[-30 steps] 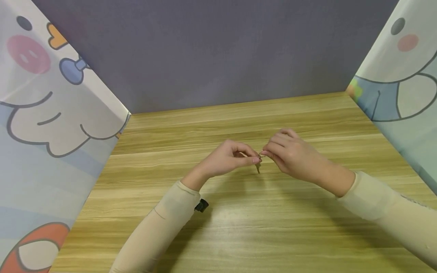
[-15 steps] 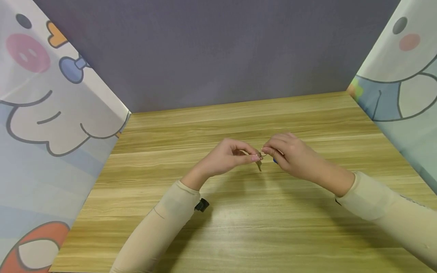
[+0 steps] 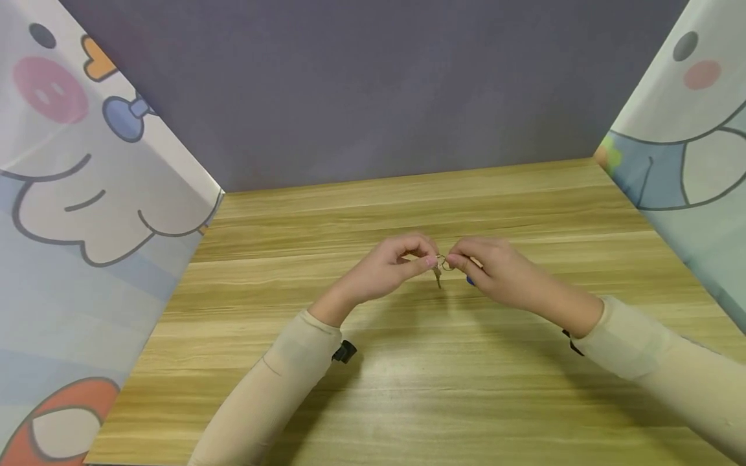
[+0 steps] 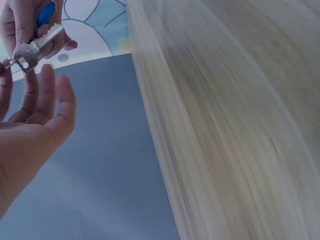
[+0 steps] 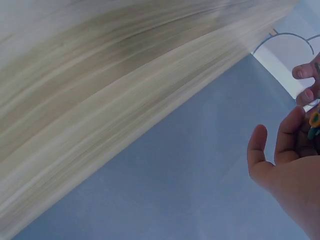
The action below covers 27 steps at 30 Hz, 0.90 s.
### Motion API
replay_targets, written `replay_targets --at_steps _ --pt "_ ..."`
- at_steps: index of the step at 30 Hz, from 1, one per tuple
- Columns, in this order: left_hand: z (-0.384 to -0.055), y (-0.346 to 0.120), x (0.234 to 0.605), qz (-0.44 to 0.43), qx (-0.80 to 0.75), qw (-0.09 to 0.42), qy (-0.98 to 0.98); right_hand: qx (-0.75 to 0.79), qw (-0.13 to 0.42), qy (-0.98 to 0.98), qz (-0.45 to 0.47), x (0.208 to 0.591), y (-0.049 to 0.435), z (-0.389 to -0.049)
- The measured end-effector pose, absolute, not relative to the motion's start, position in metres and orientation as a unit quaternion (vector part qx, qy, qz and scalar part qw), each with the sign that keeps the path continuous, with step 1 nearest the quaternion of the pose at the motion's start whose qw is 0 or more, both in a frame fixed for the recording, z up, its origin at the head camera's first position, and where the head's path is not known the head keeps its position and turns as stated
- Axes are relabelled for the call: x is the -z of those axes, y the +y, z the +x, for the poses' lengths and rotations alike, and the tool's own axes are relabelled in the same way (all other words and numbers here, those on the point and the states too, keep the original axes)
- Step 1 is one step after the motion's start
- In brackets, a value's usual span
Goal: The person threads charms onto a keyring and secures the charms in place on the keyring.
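In the head view my left hand (image 3: 393, 268) and my right hand (image 3: 495, 270) meet above the table, fingertips a short gap apart. A thin metal key ring (image 3: 443, 262) spans that gap, and thumb and finger of each hand pinch it. From the ring a silver key (image 3: 438, 277) hangs just below the left fingertips; the left wrist view shows its toothed blade and holed head. A small blue piece (image 3: 470, 280) peeks out under the right hand. In the right wrist view an orange and teal trinket (image 5: 314, 120) shows by the right fingers, partly cut off.
The wood-grain table (image 3: 408, 388) lies under both hands. A grey panel (image 3: 373, 90) rises at its back, with cartoon-printed panels (image 3: 105, 194) at the sides. A black wrist device (image 3: 345, 351) sits under the left sleeve.
The hands have drawn slightly apart, so more of the ring shows between them. The right hand has turned and lowered a little, exposing the blue piece. The key has shifted slightly left.
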<state>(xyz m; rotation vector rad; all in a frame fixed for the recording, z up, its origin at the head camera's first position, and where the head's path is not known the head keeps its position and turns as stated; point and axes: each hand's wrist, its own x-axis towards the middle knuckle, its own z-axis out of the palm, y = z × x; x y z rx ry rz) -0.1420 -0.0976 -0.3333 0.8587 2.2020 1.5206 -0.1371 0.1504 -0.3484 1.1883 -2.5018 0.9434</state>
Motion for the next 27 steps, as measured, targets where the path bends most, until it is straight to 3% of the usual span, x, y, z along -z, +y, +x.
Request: replay_targets --at_steps 6,21,27 --pt "-0.144 -0.095 0.341 0.273 -0.492 0.218 0.797 -0.308 0.019 -0.875 0.372 0.349 0.149 -0.138" --pt "-0.158 -0.094 0.366 0.228 -0.332 0.278 0.872 -0.257 -0.101 -0.879 0.39 0.379 0.142 -0.15" --pt "-0.16 -0.093 0.369 0.193 -0.325 0.277 0.883 -0.248 -0.103 -0.883 0.385 0.383 0.143 -0.153"
